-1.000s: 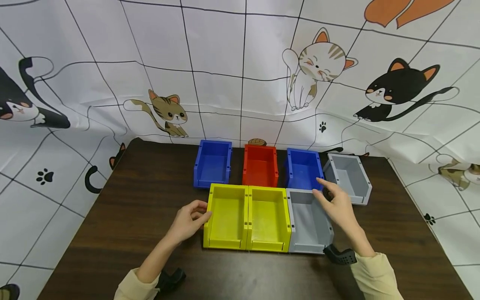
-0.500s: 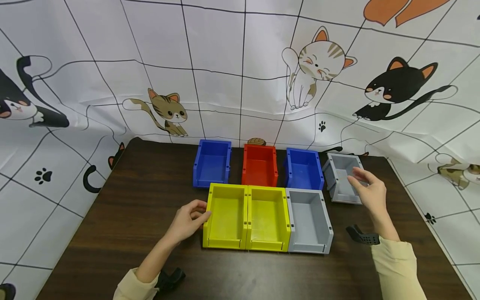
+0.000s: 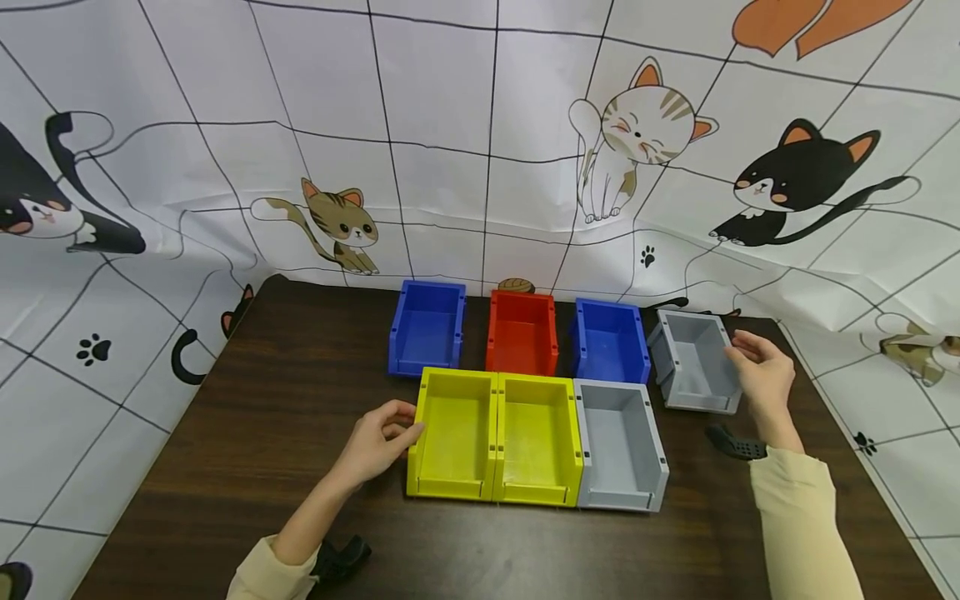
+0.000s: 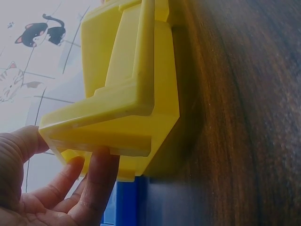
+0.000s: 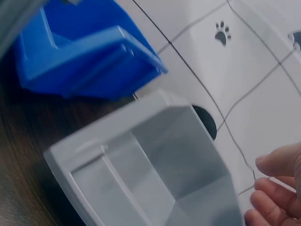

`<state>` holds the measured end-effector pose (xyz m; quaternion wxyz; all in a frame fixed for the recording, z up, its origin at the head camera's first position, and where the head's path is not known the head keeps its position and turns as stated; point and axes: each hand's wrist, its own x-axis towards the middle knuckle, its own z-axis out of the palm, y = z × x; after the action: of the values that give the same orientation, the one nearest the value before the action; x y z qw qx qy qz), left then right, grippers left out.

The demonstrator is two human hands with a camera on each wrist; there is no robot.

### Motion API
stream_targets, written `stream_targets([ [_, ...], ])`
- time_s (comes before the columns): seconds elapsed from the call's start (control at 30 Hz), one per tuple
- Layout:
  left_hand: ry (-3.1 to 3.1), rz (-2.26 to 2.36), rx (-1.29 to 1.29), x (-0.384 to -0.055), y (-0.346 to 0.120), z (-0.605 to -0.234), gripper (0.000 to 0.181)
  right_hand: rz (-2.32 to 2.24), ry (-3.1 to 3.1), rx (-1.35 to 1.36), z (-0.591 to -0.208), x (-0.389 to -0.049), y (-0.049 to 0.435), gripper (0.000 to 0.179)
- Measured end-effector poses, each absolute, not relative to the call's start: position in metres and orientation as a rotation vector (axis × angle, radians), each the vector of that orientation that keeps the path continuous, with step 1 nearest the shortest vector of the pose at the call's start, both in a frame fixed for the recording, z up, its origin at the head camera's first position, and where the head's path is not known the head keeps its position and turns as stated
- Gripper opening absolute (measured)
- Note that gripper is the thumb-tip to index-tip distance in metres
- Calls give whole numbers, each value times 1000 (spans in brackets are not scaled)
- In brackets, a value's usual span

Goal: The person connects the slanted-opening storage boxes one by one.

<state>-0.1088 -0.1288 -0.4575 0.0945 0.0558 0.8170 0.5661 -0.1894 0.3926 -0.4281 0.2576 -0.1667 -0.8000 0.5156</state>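
My left hand (image 3: 378, 446) is at the outer side wall of the left yellow storage bin (image 3: 454, 437). In the left wrist view, the thumb lies at the bin's rim and the fingers (image 4: 101, 183) press under its lip. A second yellow bin (image 3: 536, 442) and a grey bin (image 3: 619, 446) stand side by side with it in the front row. My right hand (image 3: 767, 379) hovers at the right wall of the back grey bin (image 3: 697, 367), which sits slightly angled. The right wrist view shows its loosely bent fingers (image 5: 270, 195) apart from that bin's edge.
Behind the front row stand a blue bin (image 3: 427, 329), a red bin (image 3: 522, 333) and another blue bin (image 3: 611, 340). All rest on a dark wooden table (image 3: 300, 358). A white cat-patterned cloth (image 3: 435, 150) hangs along the table's far edge.
My right hand has moved right, from over the front grey bin, across the back grey bin, to its right wall. The back grey bin's angle has shifted slightly. My left hand stays put.
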Motion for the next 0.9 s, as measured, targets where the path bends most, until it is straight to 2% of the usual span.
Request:
stream_targets([
  [0.23, 2426, 1674, 166, -109, -128, -457, 26, 1443, -2170, -558, -437, -197, 403, 29],
  [0.43, 2424, 1675, 165, -109, -128, -458, 26, 1469, -2258, -657, -445, -198, 408, 40],
  [0.77, 2422, 1673, 162, -109, -129, -457, 26, 1612, -2137, -717, -453, -201, 407, 31],
  [0.9, 2425, 1674, 162, -108, -129, -458, 26, 1654, -2100, -759, -453, -201, 406, 33],
])
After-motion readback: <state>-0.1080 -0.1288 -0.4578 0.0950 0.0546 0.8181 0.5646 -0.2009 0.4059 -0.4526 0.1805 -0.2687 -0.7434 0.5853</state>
